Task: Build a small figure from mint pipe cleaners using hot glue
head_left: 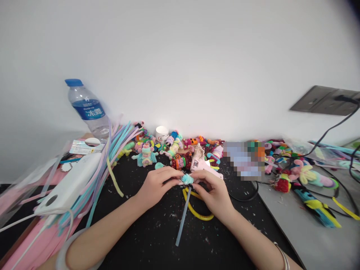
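My left hand point(156, 185) and my right hand point(212, 191) meet over a black mat point(157, 228), both pinching a small teal fuzzy pipe-cleaner piece point(187, 179). A pale blue stick point(183, 217) runs down from that piece toward me. Under my right hand lies a yellow loop that looks like scissor handles point(197, 212). Just behind my fingers stands a pink glue gun point(203, 166).
A row of small pipe-cleaner figures point(174, 148) lines the wall. Left lie a bundle of pastel pipe cleaners point(112, 157), a white power bank point(71, 183) and a water bottle point(88, 108). Right: more figures point(306, 174), black cables point(337, 123), a wall socket point(326, 100).
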{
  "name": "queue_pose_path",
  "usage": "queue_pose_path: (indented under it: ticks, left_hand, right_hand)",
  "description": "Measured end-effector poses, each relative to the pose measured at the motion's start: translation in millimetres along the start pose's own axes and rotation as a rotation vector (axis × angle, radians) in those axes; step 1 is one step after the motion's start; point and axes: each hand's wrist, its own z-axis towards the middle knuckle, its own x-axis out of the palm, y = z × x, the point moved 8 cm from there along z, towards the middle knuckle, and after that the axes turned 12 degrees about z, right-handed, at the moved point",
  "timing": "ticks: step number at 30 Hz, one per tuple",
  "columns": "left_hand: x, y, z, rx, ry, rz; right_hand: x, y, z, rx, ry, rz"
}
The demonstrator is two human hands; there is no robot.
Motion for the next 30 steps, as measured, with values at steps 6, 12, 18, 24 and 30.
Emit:
queue_pose_path:
  ticks: [6, 12, 18, 24, 30]
  left_hand:
    - [-2.7, -0.3, 2.3, -0.022, -0.052, -0.043]
    - [-2.9, -2.5, -0.1, 0.01, -0.095, -0.03]
    - [-2.8, -7.7, -2.7, 0.026, -0.135, -0.021]
    - [-4.5, -21.8, -5.7, 0.138, -0.193, 0.031]
    - [-4.4, -32.4, -10.2, 0.233, -0.21, 0.053]
  right_hand:
    - [-0.4, 6.9, -0.6, -0.047, -0.004, -0.059]
    - [0.2, 15.1, -1.5, -0.121, -0.01, -0.1]
    - [1.3, 19.6, -2.7, -0.167, -0.005, -0.116]
    - [1.4, 22.7, -2.8, -0.177, -0.008, -0.04]
    - [-0.1, 21.5, -2.9, -0.162, -0.018, 0.0]
